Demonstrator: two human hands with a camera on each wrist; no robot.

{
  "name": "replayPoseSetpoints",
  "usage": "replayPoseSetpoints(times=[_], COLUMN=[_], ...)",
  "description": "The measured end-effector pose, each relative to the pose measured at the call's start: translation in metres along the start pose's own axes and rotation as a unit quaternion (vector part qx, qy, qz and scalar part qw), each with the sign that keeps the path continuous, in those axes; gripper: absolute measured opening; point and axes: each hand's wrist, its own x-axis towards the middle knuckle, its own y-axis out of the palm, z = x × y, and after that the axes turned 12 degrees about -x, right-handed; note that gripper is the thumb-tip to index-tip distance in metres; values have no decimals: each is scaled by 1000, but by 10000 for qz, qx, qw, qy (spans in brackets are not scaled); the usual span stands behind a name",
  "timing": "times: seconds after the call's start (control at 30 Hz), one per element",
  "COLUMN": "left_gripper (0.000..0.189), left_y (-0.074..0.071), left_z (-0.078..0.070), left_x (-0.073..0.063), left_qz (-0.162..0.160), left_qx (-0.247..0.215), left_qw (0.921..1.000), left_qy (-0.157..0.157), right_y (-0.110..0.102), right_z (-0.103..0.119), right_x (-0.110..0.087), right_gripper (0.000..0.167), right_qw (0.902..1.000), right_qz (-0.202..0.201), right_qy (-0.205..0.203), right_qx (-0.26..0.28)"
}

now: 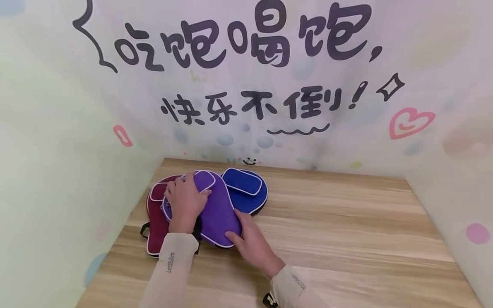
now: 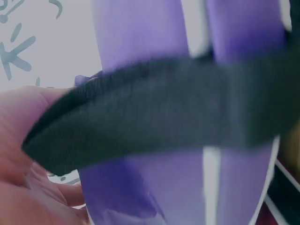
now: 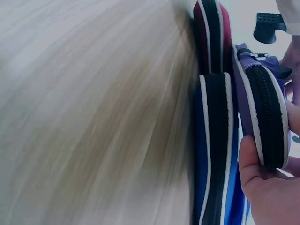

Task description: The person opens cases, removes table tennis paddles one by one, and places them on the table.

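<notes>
A purple gourd-shaped table tennis paddle case with white piping lies tilted over two like cases. My left hand grips its upper left part, thumb by the small front pocket. A dark strap crosses the case in the left wrist view, partly in front of the hand. My right hand holds the narrow lower right end, thumb and fingers on either side of its zipped edge. Underneath, at left, lies a maroon paddle case; a blue paddle case is at right, partly covered.
The cases are at the back left of a wood-grain table. A printed cloth wall stands behind, with side walls at left and right. A black loop sticks out from the maroon case's left side.
</notes>
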Motion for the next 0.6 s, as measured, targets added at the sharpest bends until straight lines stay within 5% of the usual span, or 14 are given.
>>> replayPoseSetpoints(times=[0.13, 0.3, 0.43, 0.6], left_gripper=[75, 69, 65, 66], left_y=[2, 8, 25, 57], left_z=[-15, -45, -71, -96], left_x=[-6, -19, -37, -68], left_qz=[-27, -180, -199, 143], left_qx=[-143, -347, -391, -279], left_qw=[9997, 9947, 9841, 9655], left_qy=[193, 949, 1723, 2585], right_y=[-13, -28, -40, -54], right_z=[-5, -13, -23, -43], right_x=[-12, -34, -63, -113], right_gripper=[65, 75, 90, 100], right_qw=[9995, 9975, 9952, 9920], right_qz=[-290, -701, -855, -1072], right_qy=[-64, 66, 378, 487], right_qx=[-78, -28, 299, 461])
